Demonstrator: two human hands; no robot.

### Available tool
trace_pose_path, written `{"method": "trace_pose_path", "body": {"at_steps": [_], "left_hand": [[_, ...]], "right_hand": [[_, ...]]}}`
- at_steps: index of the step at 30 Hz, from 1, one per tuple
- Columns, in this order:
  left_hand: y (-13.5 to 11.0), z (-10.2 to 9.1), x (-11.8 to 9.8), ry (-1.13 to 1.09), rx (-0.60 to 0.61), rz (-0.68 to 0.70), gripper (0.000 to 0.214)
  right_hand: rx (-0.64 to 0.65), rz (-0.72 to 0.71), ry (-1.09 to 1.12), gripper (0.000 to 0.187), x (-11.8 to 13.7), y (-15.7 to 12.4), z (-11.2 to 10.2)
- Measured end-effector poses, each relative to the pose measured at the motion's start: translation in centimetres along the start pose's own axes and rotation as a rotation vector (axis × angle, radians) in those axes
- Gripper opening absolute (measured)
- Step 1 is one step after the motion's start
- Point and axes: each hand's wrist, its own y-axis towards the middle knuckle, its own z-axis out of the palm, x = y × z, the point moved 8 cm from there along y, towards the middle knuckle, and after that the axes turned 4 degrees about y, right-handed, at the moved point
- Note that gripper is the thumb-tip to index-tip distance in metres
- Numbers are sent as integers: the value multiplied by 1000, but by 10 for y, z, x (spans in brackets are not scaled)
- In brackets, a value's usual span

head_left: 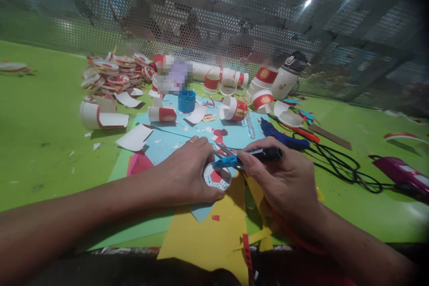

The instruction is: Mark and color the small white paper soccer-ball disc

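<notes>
My left hand (pixel 191 172) grips a small white paper disc (pixel 217 178) by its edge, thumb below and fingers above. The disc bears a red centre shape and sections filled with blue dots. In my right hand (pixel 281 174) is a blue and black marker pen (pixel 248 157), its tip at the disc's upper edge. Scissors (pixel 224 148) lie just beyond, partly hidden by my hands. Under the hands are yellow paper (pixel 204 232) and light blue paper (pixel 164 140) with red and white scraps on it.
Cut paper cups (pixel 100 116) lie across the green table. At the back are a pile of decorated discs (pixel 117 71), a blue paint jar (pixel 187 101) and a white bottle (pixel 288 76). To the right are a blue glue gun (pixel 283 136), black cable (pixel 342 165) and a purple power strip (pixel 400 174).
</notes>
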Motion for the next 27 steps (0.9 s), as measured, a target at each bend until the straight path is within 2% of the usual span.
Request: {"method": "trace_pose_path", "body": {"at_steps": [3, 9, 21, 24, 27], "left_hand": [[0, 0, 0, 3, -3, 3, 35], [-2, 2, 4, 22, -16, -8, 41], [-1, 2, 5, 8, -16, -24, 40], [-3, 2, 5, 4, -28, -15, 40], [-4, 2, 5, -15, -14, -28, 40]], "right_hand": [[-24, -20, 29, 13, -1, -1, -2], [-160, 54, 64, 17, -8, -4, -15], [-86, 28, 76, 13, -7, -2, -6], [-137, 26, 84, 12, -7, -2, -15], [-205, 98, 192, 15, -12, 6, -29]]}}
